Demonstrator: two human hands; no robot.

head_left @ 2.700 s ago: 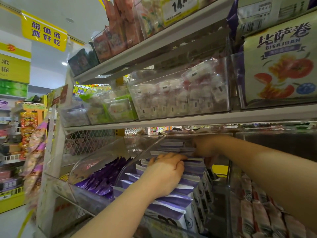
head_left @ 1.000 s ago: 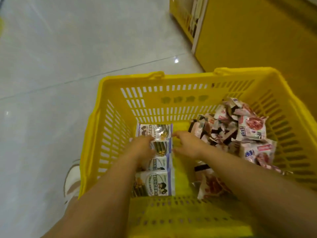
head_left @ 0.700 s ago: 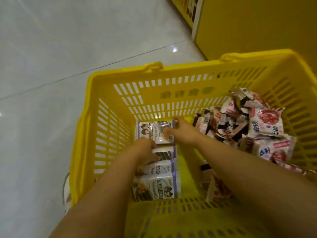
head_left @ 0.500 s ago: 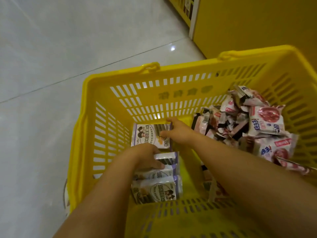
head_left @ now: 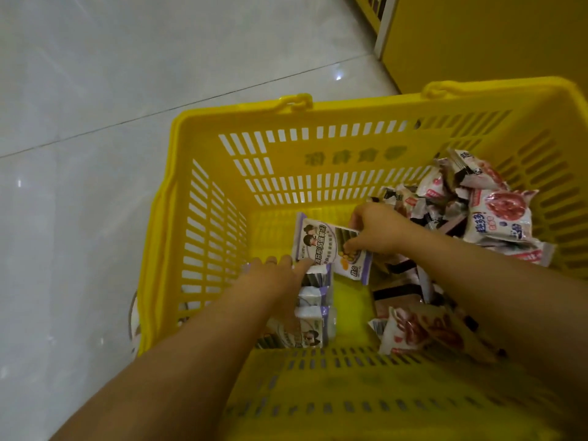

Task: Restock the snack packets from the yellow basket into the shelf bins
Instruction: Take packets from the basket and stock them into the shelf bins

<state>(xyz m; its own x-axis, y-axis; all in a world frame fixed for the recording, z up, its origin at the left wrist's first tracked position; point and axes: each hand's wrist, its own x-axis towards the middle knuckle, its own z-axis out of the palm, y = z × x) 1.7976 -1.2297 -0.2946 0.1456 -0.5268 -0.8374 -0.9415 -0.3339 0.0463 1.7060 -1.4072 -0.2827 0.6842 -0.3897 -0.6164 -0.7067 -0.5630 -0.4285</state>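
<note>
- Looking straight down into a yellow slatted plastic basket (head_left: 241,114) that stands on a pale grey tiled floor (head_left: 95,90); a person's two bare forearms cross the lower half of the view and end inside the basket.
- Right grip (head_left: 375,230): clenched in a pinch on a purple-and-white foil snack packet (head_left: 321,243), thumb on its printed front and fingers behind its right edge. The packet is tilted up near the basket's far wall, a little left of the middle.
- Left grip (head_left: 273,275): released and holding nothing, with fingers straight. The fingertips lie at the lower left corner of the pinched packet; whether they touch it cannot be told.
- Just beside and below the left grip, a short row of matching purple-and-white packets (head_left: 313,316) stands on edge along the basket's left side.
- A loose heap of pink-and-white snack packets (head_left: 496,214) fills the basket's right side, apart from both grips.
- Step in hand, as it appears: gathering the purple packets from the basket. One is taken and more wait in the row. The shelf bins are out of view, so the restocking looks unfinished.
- The next move likely calls for the left grip to curl round the row, gathering it against the pinched packet, then lifting the bundle clear of the rim without slippery foil sliding loose.
</note>
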